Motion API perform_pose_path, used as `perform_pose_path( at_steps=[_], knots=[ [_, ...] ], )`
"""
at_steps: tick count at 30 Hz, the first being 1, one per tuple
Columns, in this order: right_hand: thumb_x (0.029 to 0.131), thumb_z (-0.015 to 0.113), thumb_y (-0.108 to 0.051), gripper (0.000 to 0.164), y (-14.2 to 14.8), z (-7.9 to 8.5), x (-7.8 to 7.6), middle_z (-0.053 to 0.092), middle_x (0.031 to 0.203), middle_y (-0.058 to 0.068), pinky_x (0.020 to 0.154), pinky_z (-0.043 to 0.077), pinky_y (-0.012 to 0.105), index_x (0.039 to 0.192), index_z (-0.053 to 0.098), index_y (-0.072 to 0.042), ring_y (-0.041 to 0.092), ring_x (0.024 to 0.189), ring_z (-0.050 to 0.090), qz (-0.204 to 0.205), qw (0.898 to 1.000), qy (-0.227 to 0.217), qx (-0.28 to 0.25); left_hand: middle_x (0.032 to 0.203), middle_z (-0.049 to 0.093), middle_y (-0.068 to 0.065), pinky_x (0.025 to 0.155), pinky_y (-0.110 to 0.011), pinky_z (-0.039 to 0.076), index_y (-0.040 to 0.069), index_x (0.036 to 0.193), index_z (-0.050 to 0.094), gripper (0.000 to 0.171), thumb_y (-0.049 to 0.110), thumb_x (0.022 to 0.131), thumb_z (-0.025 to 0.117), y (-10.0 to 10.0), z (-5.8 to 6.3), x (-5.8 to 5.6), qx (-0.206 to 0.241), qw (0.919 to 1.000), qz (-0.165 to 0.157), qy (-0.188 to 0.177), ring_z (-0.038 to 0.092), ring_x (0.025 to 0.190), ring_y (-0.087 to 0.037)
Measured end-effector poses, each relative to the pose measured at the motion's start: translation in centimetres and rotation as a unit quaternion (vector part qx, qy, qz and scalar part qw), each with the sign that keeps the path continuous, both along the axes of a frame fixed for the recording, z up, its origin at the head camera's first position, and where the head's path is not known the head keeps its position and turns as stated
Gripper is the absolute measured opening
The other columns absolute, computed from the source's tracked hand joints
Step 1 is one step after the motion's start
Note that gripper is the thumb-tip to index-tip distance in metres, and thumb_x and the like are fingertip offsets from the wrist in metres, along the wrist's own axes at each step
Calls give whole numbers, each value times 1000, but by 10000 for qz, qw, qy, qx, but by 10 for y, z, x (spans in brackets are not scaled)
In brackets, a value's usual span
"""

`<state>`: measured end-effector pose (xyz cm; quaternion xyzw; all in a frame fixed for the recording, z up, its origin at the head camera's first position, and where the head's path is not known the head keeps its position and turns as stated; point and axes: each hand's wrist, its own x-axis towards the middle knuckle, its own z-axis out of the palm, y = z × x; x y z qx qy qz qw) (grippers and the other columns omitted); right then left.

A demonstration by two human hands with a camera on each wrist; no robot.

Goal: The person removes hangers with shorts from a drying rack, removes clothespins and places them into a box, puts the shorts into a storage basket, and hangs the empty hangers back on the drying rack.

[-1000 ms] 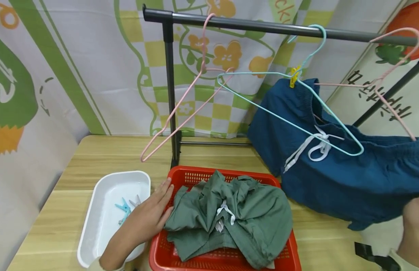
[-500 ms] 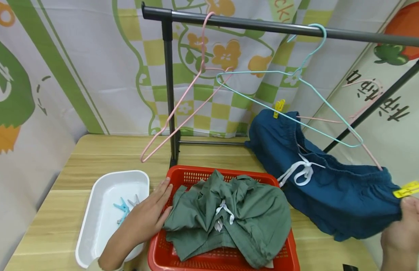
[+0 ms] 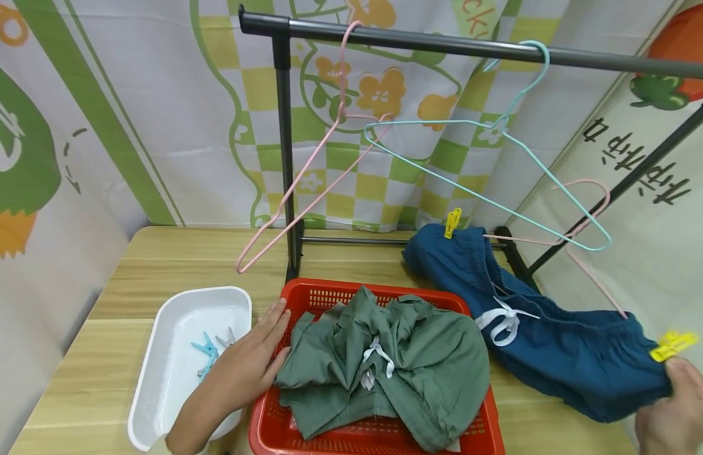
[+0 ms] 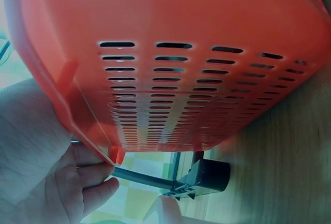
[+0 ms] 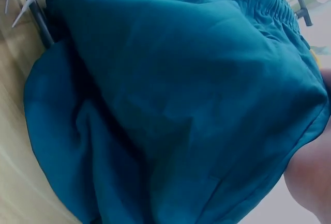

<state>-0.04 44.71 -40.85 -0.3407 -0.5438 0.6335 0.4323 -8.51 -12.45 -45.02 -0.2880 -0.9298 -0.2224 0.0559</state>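
Observation:
Blue drawstring shorts (image 3: 547, 322) sag on a pink hanger (image 3: 590, 272) over the right side of the table. One yellow clothespin (image 3: 452, 222) sits at the left end of their waistband, and another yellow clothespin (image 3: 672, 345) at the right end. My right hand (image 3: 678, 404) grips the right edge of the shorts just below that clothespin. In the right wrist view the fabric (image 5: 181, 100) hides most of the fingers. With straight fingers, my left hand (image 3: 249, 354) rests on the left rim of the red basket (image 3: 377, 287). Crumpled green shorts (image 3: 385, 373) lie in the basket.
Left of the basket, a white tray (image 3: 169, 354) holds a few clothespins (image 3: 206, 347). Above stands a black rack (image 3: 431, 41), on which another pink hanger (image 3: 334, 126) and a light blue hanger (image 3: 476, 167) hang. A patterned curtain (image 3: 215, 126) backs the wooden table (image 3: 175, 259).
The pink hanger with the blue shorts has come down from the rail, its hook now well below the bar. My right hand has moved left and down with it. The left hand stays still.

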Motion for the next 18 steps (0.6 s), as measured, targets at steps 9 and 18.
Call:
perform_pose_path(
  at_steps=[9,18],
  knots=[
    [109,56,-25,21,3,-7,1,56,141,-8,108,32,12,126,67,-28,2,130,47,268,9919,-1035,-683,161,37,-19,109,-51,41,-6,151,45,62,19,100,68,1,3,1,12,9999,-51,121,42,143,-37],
    [106,62,-26,16,6,6,-23,62,104,-21,60,42,9,96,74,-29,-1,90,51,1045,9724,-1868,-931,160,37,-19,109,-51,41,-6,151,45,62,19,99,69,1,2,1,14,9999,-59,106,42,143,-37]
  ],
)
